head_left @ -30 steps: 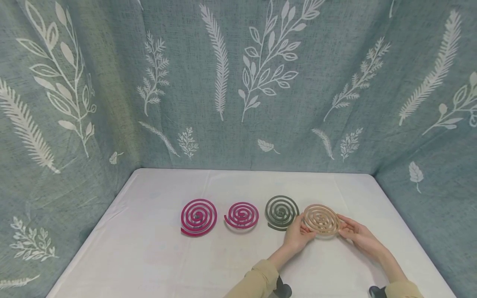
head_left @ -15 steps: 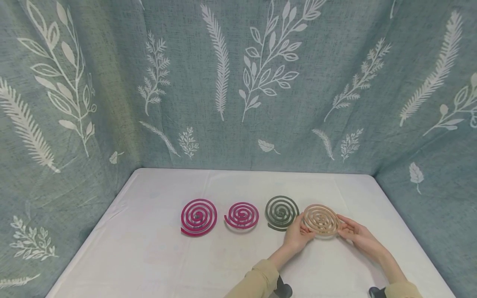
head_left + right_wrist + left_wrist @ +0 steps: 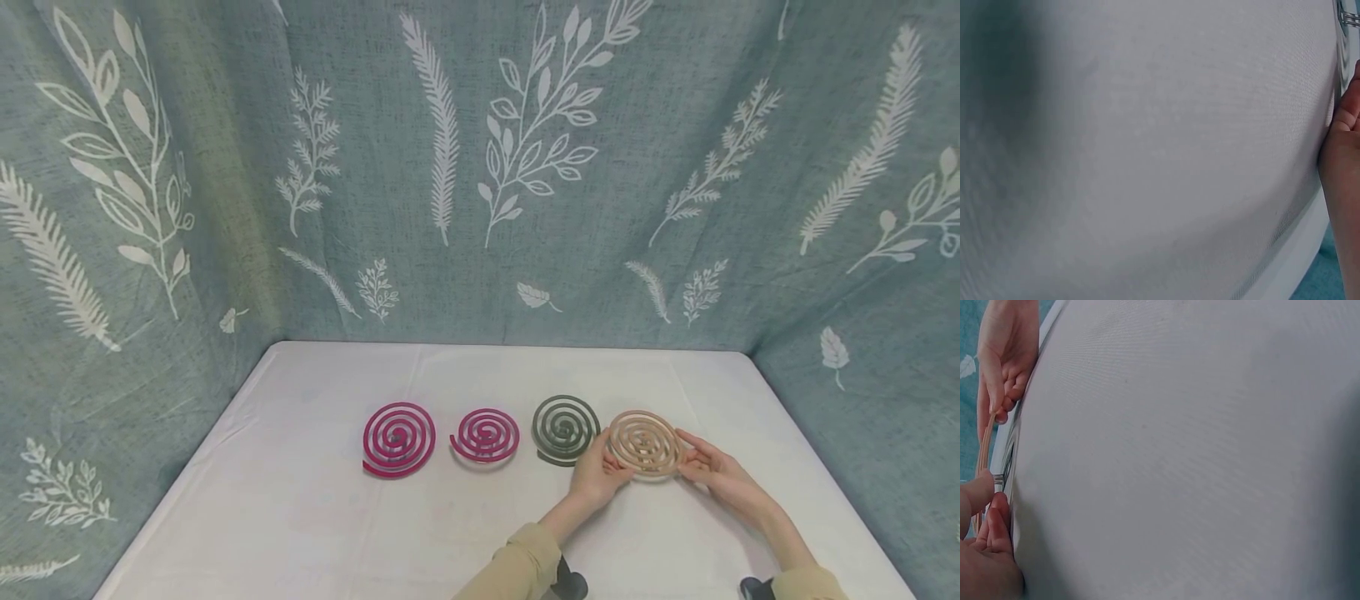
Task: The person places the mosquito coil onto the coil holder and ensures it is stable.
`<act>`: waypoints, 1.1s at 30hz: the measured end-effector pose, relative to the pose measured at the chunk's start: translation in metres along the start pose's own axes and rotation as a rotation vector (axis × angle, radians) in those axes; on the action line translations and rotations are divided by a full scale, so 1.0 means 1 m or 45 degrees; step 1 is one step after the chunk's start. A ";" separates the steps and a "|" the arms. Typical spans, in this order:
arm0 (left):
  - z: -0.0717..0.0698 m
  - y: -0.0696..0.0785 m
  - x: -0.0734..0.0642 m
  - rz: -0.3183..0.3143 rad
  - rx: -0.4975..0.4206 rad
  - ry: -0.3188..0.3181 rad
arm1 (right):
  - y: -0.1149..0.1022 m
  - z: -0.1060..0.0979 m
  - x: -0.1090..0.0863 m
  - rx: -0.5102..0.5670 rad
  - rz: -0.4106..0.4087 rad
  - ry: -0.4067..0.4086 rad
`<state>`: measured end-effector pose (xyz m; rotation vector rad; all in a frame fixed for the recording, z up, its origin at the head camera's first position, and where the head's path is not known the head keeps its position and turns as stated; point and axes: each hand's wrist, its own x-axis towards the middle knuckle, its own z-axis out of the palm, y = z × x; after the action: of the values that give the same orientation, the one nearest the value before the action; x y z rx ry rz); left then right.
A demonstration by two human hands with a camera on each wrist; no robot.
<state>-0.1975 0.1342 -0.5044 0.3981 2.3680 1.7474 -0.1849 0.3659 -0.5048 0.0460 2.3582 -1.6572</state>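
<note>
A tan mosquito coil (image 3: 645,444) is held level, slightly above the tabletop, between my two hands at the right of the row. My left hand (image 3: 597,475) pinches its left edge, and my right hand (image 3: 716,471) pinches its right edge. In the left wrist view the coil (image 3: 985,447) shows edge-on, with a small shiny metal piece (image 3: 999,479) below it. Close beside my left fingers is a dark green coil (image 3: 566,429). The right wrist view catches only part of my right hand (image 3: 1346,134).
Two magenta coils, one larger (image 3: 399,440) and one smaller (image 3: 485,435), are further left on the white-covered table (image 3: 315,525). The smaller seems raised over its shadow. A blue-green leaf-patterned curtain (image 3: 465,167) encloses the back and sides.
</note>
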 end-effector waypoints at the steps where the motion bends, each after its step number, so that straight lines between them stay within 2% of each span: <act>1: 0.000 0.000 0.000 0.001 0.003 0.000 | 0.000 0.000 0.000 0.003 -0.001 -0.004; 33: 0.002 0.000 -0.001 0.023 0.033 0.028 | 0.001 -0.002 0.000 0.019 0.010 -0.017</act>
<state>-0.1960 0.1353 -0.5049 0.4071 2.4115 1.7390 -0.1851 0.3682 -0.5051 0.0470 2.3325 -1.6666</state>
